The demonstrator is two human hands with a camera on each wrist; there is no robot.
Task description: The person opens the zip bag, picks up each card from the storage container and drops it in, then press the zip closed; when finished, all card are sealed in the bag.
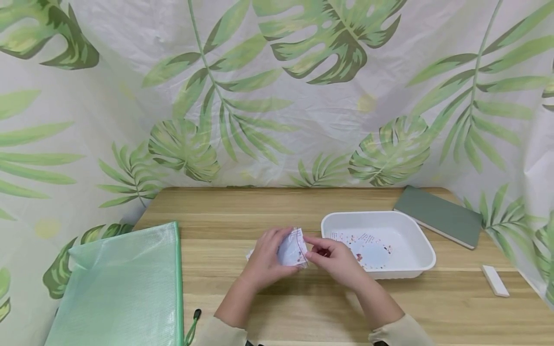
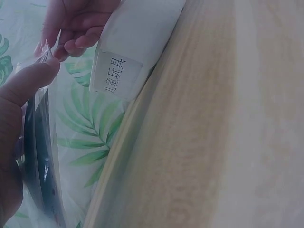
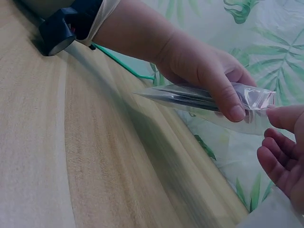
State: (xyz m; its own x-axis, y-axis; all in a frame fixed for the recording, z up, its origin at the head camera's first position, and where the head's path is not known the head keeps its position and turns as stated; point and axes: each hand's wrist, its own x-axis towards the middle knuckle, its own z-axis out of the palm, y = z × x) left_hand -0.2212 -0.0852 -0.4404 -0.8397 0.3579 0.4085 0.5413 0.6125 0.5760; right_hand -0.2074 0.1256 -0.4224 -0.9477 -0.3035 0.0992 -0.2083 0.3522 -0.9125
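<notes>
Above the middle of the table my left hand (image 1: 266, 262) grips a small clear zip bag (image 1: 291, 251) with a pale, flower-printed face. Dark flat pieces show inside the bag (image 3: 190, 99) in the right wrist view, though their kind is unclear. With thumb and forefinger, my right hand (image 1: 339, 263) pinches the bag's top edge at its right end. Just right of that hand stands a white plastic tub (image 1: 411, 240); similar printed bags (image 1: 368, 252) lie in it. In the left wrist view a paper label (image 2: 118, 73) is on the tub's side.
A green mesh zip pouch (image 1: 125, 288) covers the table's left side, its cord pull (image 1: 196, 315) beside it. Behind the tub, at the back right, lies a grey-green notebook (image 1: 441, 216). A small white block (image 1: 495, 281) lies far right. Leaf-printed cloth (image 1: 329, 110) hangs behind.
</notes>
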